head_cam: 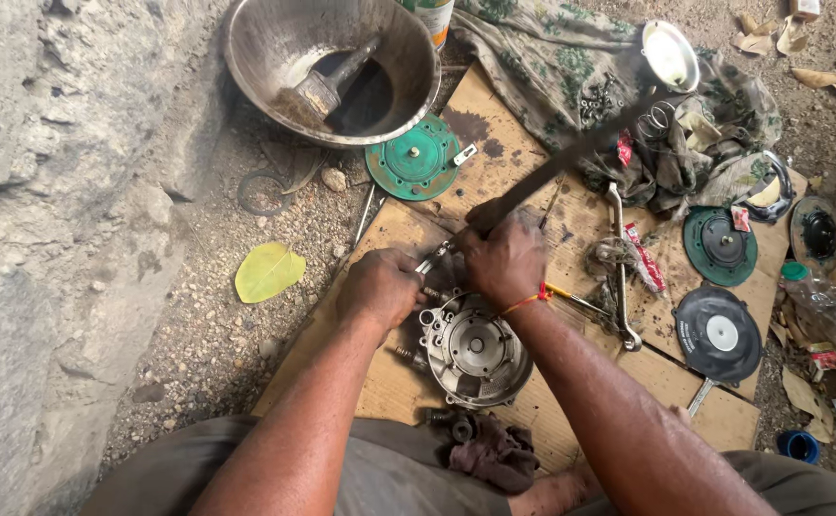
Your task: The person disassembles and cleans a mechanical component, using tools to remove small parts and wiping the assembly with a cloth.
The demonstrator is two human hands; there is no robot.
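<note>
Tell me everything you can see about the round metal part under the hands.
The round metal part is a grey, cast-looking housing with a raised central hub, a ribbed rim and small bolt lugs. It looks grimy and lies face up on the wooden board. The left hand rests at its upper left edge, and the right hand, gripping a long dark blade, is just above it.

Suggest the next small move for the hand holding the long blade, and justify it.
Probably draw the long dark blade gently along the edge of the round metal housing: the right hand grips it just above the housing while the left hand steadies that part on the wooden board.
</note>
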